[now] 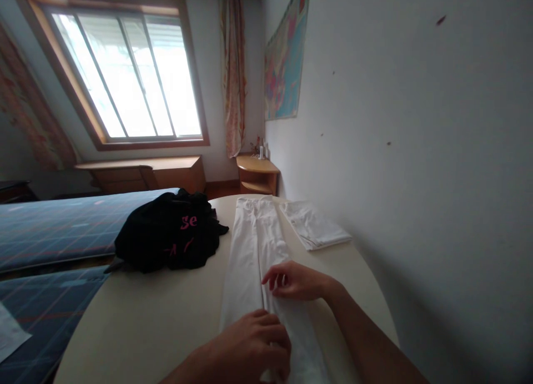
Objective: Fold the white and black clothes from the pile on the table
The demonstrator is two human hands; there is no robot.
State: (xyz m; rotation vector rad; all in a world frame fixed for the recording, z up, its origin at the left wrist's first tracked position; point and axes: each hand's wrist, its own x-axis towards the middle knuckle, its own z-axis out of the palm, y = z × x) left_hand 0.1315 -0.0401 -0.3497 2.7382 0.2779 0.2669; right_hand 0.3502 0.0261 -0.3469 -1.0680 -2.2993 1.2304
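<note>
A pair of white trousers (244, 262) lies lengthwise on a round cream table (137, 323), its drawstring waistband at the far edge and its legs running toward me. My right hand (295, 281) is over the right leg, fingers loosely bent and apart, fingertips close to the gap between the legs. Nearer to me, my left hand (254, 345) is over the lower legs with curled fingers; some fingertips are hidden, and I see no cloth gripped. Whether either hand presses on the fabric is hard to tell.
A folded white garment (314, 226) lies right of the trousers, near the wall (416, 178). At the left, a crumpled black garment (162, 234) with pink letters sits on the table's edge, beside a bed with blue plaid bedding (75, 223). A corner shelf (258, 165) stands beyond.
</note>
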